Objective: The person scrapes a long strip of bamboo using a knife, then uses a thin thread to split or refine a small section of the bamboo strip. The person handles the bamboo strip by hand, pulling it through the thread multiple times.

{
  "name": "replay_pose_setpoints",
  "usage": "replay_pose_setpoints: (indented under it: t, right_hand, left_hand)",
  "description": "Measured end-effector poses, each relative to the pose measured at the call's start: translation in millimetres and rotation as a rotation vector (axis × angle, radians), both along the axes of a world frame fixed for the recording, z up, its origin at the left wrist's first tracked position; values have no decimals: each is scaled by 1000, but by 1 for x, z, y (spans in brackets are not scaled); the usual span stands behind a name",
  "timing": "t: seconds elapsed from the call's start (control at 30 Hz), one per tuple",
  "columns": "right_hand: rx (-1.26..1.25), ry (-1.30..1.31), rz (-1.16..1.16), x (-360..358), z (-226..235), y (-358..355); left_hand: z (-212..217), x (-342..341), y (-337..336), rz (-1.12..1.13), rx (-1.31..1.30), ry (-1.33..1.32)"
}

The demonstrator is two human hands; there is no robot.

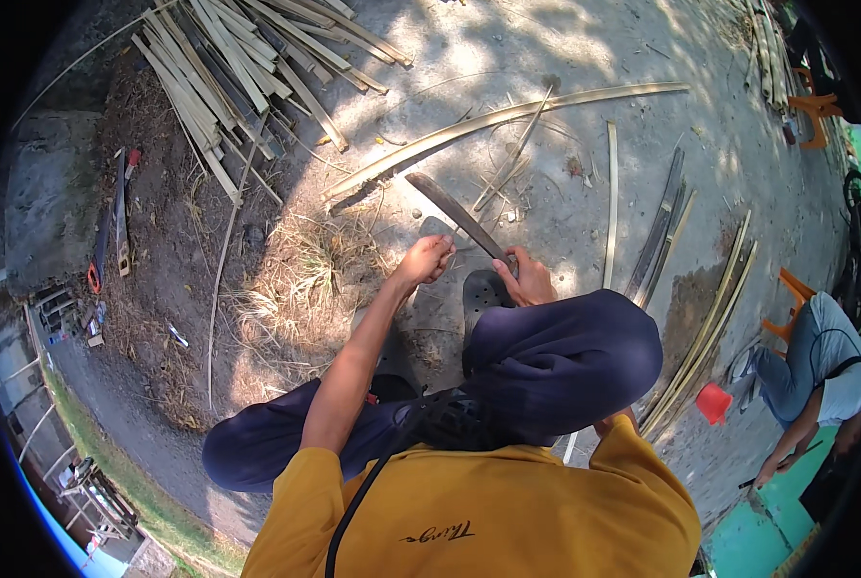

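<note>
My right hand [529,278] is closed round the handle end of a machete [453,210]. Its long dark blade slants up and left over the ground, passing just beyond my left hand. Fingers pinched together, my left hand [427,260] is close to the blade's near side; a thin pale line shows by the fingertips, and what they hold is too small to make out. A flat grey piece [435,227] peeks out behind that hand. Past the blade lie thin split strips [514,149] and a long curved bamboo strip [488,120].
A heap of split bamboo [228,72] lies far left. Near it rest a handsaw [121,217] and dry grass [300,275]. More strips [705,332] lie on the right, by a red container [713,403]. Another person [821,356] sits there on an orange chair [794,299]. My dark clog [483,294] is below the blade.
</note>
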State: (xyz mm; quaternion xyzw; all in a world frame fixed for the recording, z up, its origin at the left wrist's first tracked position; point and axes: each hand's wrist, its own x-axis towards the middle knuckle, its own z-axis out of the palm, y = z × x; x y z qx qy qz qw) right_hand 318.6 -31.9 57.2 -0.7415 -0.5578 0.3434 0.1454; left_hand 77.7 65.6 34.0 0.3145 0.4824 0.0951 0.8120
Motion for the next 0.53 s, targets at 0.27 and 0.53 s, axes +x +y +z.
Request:
replay_pose_setpoints:
  t: [0.27, 0.53]
  right_hand:
    - [62, -54, 92, -1, -7, 12]
    - [78, -121, 130, 12, -13, 25]
  left_hand:
    - [7, 12, 0, -7, 88, -9]
    - [10, 2, 0, -21, 56, 21]
